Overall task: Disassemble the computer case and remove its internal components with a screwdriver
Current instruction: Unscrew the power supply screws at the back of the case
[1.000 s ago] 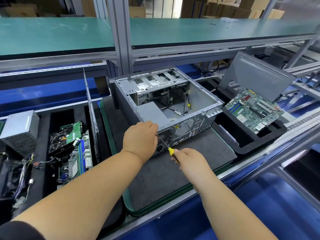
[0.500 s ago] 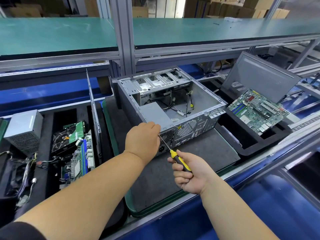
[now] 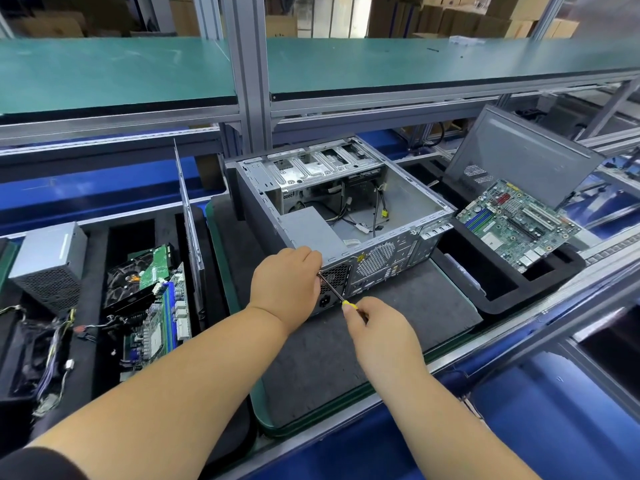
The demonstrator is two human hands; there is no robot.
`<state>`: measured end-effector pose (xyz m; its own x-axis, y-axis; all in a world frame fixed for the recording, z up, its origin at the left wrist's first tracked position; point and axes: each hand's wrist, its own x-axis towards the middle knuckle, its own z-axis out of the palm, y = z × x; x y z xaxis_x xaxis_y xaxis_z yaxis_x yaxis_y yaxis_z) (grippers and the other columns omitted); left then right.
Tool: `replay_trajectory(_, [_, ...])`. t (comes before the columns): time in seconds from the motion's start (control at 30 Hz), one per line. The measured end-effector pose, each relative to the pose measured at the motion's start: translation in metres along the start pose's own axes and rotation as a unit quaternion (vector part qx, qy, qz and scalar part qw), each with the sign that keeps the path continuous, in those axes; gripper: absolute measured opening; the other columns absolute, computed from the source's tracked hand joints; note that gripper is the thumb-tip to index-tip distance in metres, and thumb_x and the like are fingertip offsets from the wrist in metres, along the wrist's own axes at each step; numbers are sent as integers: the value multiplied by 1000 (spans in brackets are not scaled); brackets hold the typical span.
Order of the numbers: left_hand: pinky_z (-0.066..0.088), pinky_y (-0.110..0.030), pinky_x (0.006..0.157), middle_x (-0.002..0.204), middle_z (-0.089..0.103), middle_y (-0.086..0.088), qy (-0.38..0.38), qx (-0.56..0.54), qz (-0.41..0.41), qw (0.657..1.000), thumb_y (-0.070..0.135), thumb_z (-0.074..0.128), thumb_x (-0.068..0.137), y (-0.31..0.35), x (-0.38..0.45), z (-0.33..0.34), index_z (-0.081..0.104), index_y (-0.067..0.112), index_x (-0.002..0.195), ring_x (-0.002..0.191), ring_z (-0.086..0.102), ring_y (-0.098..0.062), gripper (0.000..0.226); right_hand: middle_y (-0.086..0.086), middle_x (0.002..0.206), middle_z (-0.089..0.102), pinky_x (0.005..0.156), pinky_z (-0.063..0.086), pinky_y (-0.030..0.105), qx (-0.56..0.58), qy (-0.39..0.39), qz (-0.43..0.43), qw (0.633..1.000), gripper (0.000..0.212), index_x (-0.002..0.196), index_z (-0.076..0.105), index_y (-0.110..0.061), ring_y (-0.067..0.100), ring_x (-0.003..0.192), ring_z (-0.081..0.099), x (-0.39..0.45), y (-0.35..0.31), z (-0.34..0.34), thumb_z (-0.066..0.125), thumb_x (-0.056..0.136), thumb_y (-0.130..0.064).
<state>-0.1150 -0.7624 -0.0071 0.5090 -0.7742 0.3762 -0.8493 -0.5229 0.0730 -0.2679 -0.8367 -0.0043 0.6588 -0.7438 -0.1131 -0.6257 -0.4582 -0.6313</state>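
Both hands worked: left hand (image 3: 285,284) pinched the shaft, right hand (image 3: 377,327) gripped the screwdriver (image 3: 335,292); a tilt could strip the case (image 3: 381,261) screw.

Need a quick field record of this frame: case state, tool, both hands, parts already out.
case: computer case, side open, lying on grey mat
tool: screwdriver, tip at rear panel by the power supply
right hand: grips screwdriver handle
left hand: at the case's rear corner by the shaft; grip hidden
removed, right tray: motherboard, side panel
removed, left tray: power supply unit, boards, cables
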Motion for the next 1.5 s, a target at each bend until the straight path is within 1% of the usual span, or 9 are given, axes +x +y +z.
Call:
replay_trajectory(0.23, [46, -34, 58, 86, 65, 1, 20, -7, 6, 1000, 24, 61, 85, -1, -1, 3, 65, 17, 93, 76, 59, -25, 11, -8, 82, 54, 53, 33, 32, -180, 79, -90, 976, 23, 90, 41, -26, 19, 68, 48, -8, -3, 4, 39, 102, -45])
replay_trajectory(0.47, [48, -35, 59, 90, 66, 2, 27, -36, 11, 999, 23, 66, 83, -2, -6, 5, 67, 17, 97, 82, 61, -25, 15, -8, 94, 56, 54, 36, 30, -151, 88, -99, 980, 13, 99, 47, -26, 18, 74, 46, -6, -3, 1, 53, 96, -37])
replay_trajectory(0.63, [43, -25, 98, 135, 55, 12, 5, -199, -59, 978, 20, 64, 86, -7, -32, 11, 54, 26, 133, 127, 49, -10, 49, -8, 100, 54, 56, 36, 31, -110, 67, -86, 988, 16, 97, 42, -27, 20, 73, 49, -2, -2, 3, 56, 95, -33])
replay_trajectory(0.7, [32, -13, 103, 133, 53, 17, 46, -278, -106, 954, 19, 63, 88, -7, -44, 12, 53, 26, 135, 124, 45, 1, 49, -9, 98, 55, 60, 40, 32, -70, 55, -83, 993, 17, 96, 43, -27, 20, 78, 54, -1, 0, 4, 57, 94, -36])
replay_trajectory(0.8, [42, -10, 85, 105, 62, 21, 76, -369, -248, 893, 23, 64, 89, -1, -53, 11, 64, 33, 107, 95, 56, 7, 21, -10, 89, 56, 65, 44, 34, -7, 23, -66, 998, 17, 99, 49, -27, 17, 82, 57, 0, 4, 3, 54, 94, -42])
replay_trajectory(0.9, [48, -19, 72, 83, 71, 11, -22, -499, -373, 782, 29, 62, 92, 10, -47, 10, 69, 23, 87, 79, 64, -6, 10, -6, 81, 60, 64, 47, 36, 70, -15, -38, 997, 12, 95, 53, -26, 16, 73, 57, 2, 7, 1, 48, 97, -37])
replay_trajectory(1.13, [51, -23, 66, 87, 76, -2, -127, -683, -468, 546, 30, 61, 95, 31, -34, 6, 72, 14, 98, 69, 68, -10, 20, -3, 83, 67, 68, 51, 36, 167, -86, 9, 982, 11, 95, 56, -32, 17, 70, 59, 6, 10, -3, 48, 97, -24])
replay_trajectory(1.23, [53, -23, 66, 89, 76, 0, -127, -702, -482, 510, 34, 67, 90, 36, -26, 4, 72, 16, 94, 67, 69, -9, 19, 2, 83, 67, 74, 55, 43, 188, -94, 2, 978, 5, 93, 57, -32, 23, 73, 62, 7, 10, -2, 55, 95, -28])
replay_trajectory(1.5, [52, -18, 50, 62, 69, 3, -79, -695, -511, 499, 25, 70, 89, 48, -12, 5, 68, 12, 78, 49, 62, -6, 17, 5, 83, 64, 71, 58, 40, 195, -93, -21, 976, 13, 93, 57, -33, 16, 73, 61, 5, 12, -4, 69, 87, -29])
